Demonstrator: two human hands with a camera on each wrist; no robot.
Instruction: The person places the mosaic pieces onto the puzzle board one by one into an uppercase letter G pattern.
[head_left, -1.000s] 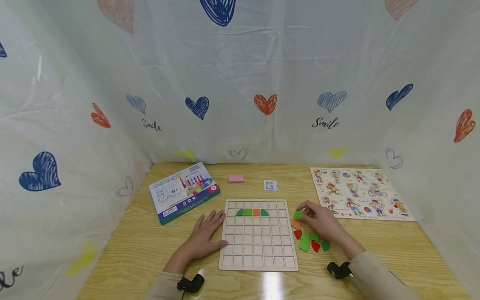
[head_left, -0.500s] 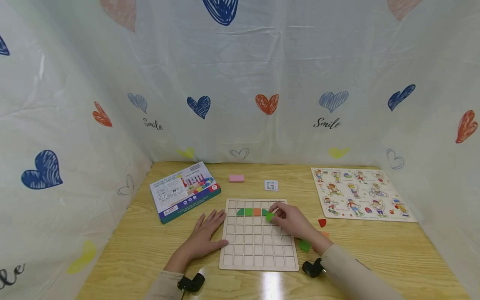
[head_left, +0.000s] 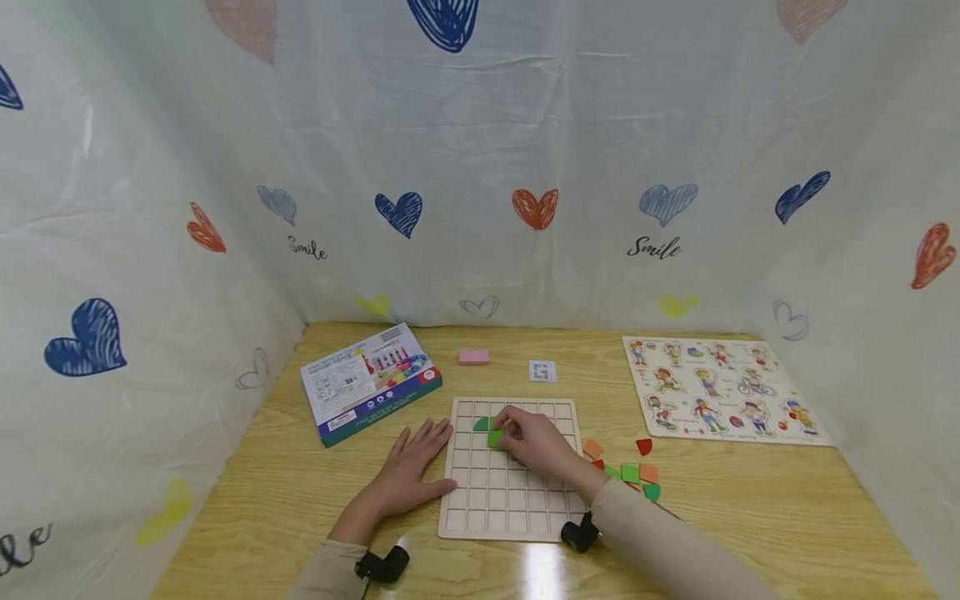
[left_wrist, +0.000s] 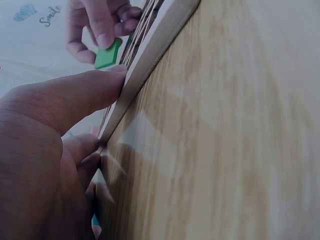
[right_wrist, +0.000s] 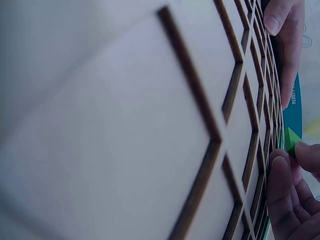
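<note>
My right hand [head_left: 536, 442] pinches a light green square tile [left_wrist: 107, 54] between thumb and fingers, over the upper part of the wooden grid board [head_left: 517, 523]. In the head view that tile overlaps the cell just below the set-in green square. A dark green quarter-round piece [head_left: 481, 425] lies in the second row, left of it; the rest of that row is hidden behind my right hand. My left hand [head_left: 408, 475] rests at the board's left edge with fingers spread, its thumb [left_wrist: 95, 90] touching the rim.
Loose red, orange and green pieces [head_left: 630, 473] lie right of the board, partly behind my right forearm. Farther back are a game box [head_left: 371, 383], a pink block [head_left: 473, 357], a small pattern card [head_left: 542, 371] and a picture puzzle board [head_left: 720, 387]. A heart-print curtain encloses the table.
My right hand has carried the green square tile leftward from the loose pieces onto the upper middle of the board. The red piece now lies farther back and right. My left hand stays put.
</note>
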